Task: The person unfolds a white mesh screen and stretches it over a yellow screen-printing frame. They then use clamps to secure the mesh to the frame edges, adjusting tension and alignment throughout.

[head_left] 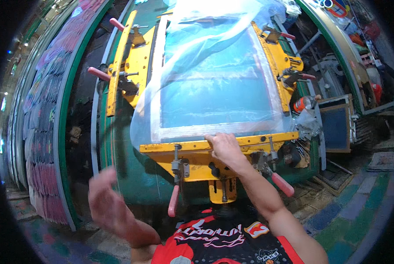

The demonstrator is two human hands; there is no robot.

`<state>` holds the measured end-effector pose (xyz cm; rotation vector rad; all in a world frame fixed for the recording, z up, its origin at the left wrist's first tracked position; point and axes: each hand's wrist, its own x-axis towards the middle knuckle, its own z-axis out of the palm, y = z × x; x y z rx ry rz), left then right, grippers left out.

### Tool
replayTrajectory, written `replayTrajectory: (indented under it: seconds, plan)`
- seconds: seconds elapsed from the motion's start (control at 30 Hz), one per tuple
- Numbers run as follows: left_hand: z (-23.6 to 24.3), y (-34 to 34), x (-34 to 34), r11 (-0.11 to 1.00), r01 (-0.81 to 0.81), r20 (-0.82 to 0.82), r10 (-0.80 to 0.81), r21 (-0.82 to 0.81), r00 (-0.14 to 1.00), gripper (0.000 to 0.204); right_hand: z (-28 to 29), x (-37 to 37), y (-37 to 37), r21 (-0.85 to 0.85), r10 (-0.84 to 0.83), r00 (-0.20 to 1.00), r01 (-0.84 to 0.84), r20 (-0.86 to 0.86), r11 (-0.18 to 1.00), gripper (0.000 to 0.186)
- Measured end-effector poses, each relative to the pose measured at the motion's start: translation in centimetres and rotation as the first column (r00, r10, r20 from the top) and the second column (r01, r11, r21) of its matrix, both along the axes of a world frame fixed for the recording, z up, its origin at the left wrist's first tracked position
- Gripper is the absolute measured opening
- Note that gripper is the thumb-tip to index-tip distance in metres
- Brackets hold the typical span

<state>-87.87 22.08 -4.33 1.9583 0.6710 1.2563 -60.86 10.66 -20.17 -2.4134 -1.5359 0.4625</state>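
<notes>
A printing screen with a pale frame (192, 130) and blue-green mesh (214, 99) lies before me, partly covered by clear plastic film (150, 94). Along its near edge runs a yellow clamp bar (245, 141) with pink-handled toggle clamps. My right hand (227, 152) lies over the middle of this bar, fingers curled over its far edge beside the frame. Some of its fingertips are hidden. My left hand (109, 204) is raised left of the bar, apart from everything, blurred by motion, its fingers stretched out and holding nothing.
Yellow clamp brackets flank the screen at left (133, 66) and right (276, 66), with pink handles sticking outward. A green-edged rack of printed pieces (47, 110) stands at far left. Another framed screen (335, 125) leans at right, near a bottle with an orange label (303, 104).
</notes>
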Motion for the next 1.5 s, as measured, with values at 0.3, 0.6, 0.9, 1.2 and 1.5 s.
replayTrajectory:
  seconds: [0.3,0.6,0.9,1.2,1.5]
  plan:
    - [-8.9,-10.2,11.4,0.868,0.448,0.064,-0.445,-0.216,0.893,0.039,-0.5,-0.2,-0.1,0.012,-0.013,1.000,0.013,-0.028,1.000,0.022]
    - [-19.9,-3.7,15.4,0.961,0.260,-0.529,-0.169,0.100,0.831,0.050,-0.9,-0.4,-0.3,0.000,-0.025,0.999,0.025,0.023,1.000,0.022]
    - [-21.1,-3.6,15.1,0.955,0.283,-0.581,-0.181,0.089,0.794,0.059,-0.9,-0.2,-0.5,-0.061,-0.038,0.999,0.037,-0.021,0.997,0.035]
    - [-21.0,-3.4,14.8,0.948,0.296,-0.539,-0.189,0.117,0.820,0.046,1.5,-3.1,-5.3,0.355,-0.037,0.985,-0.026,0.168,0.934,0.057]
    - [-20.2,-3.8,15.0,0.967,0.238,-0.520,-0.157,0.092,0.840,0.047,2.6,-3.4,-21.5,-0.139,-0.036,0.729,-0.082,-0.683,0.987,0.037]
